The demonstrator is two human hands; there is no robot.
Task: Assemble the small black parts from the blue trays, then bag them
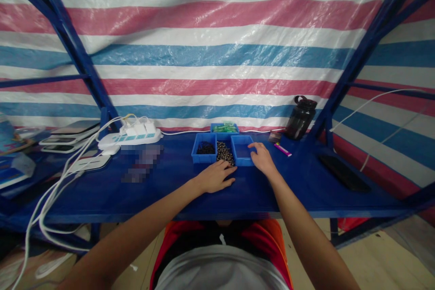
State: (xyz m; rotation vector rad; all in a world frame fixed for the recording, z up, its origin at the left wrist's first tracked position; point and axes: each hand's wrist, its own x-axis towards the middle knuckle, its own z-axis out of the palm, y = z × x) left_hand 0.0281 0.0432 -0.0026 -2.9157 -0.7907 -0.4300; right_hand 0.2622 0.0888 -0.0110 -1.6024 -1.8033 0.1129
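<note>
My left hand (217, 176) is palm down on the table with its fingers spread. Some of its fingertips reach the near edge of the middle compartment, which is full of small metallic pieces (224, 150). My right hand (262, 157) is at the right wall of a blue bin (243, 162), its bent fingers hooked over the rim. No loose parts show inside that bin. On the left stands another blue bin (204, 159), with small black parts (205, 148) in it. Behind them, a blue bin holds green pieces (225, 128).
A dark bottle (300, 118) stands at the back right, near a purple packet (282, 149) and a small box (274, 137). A black flat object (343, 172) lies farther right. The white power strip (131, 137) and its cables (50, 199) occupy the left side.
</note>
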